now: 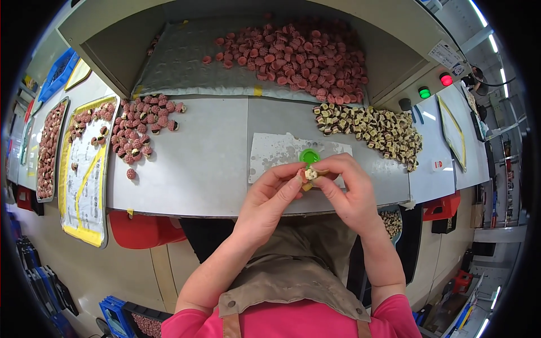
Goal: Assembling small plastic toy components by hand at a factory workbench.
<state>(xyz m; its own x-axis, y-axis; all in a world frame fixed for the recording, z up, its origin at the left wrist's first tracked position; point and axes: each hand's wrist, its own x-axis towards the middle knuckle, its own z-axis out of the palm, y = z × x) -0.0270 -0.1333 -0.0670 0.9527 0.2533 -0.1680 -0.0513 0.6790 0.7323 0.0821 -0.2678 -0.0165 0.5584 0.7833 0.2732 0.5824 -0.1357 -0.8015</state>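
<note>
Above the near edge of the bench my two hands meet, fingertips pinched together. My left hand (269,200) grips a small pink shell-like piece (304,174), mostly hidden by the thumb. My right hand (350,191) pinches a small cream-coloured piece (311,174) against it. Just beyond the fingertips is a small bright green cup (309,155) on a stained white sheet (273,151). To the right lies a heap of cream-and-dark pieces (372,132). On the left, pink bumpy pieces with cream and dark undersides (143,121) are gathered loosely.
A hooded box (180,62) at the back holds a heap of pink shell pieces (304,56). Yellow-taped trays (84,186) stand at the left. Green and red lights (424,92) sit on the hood's right side. A red stool (141,230) is below the bench edge.
</note>
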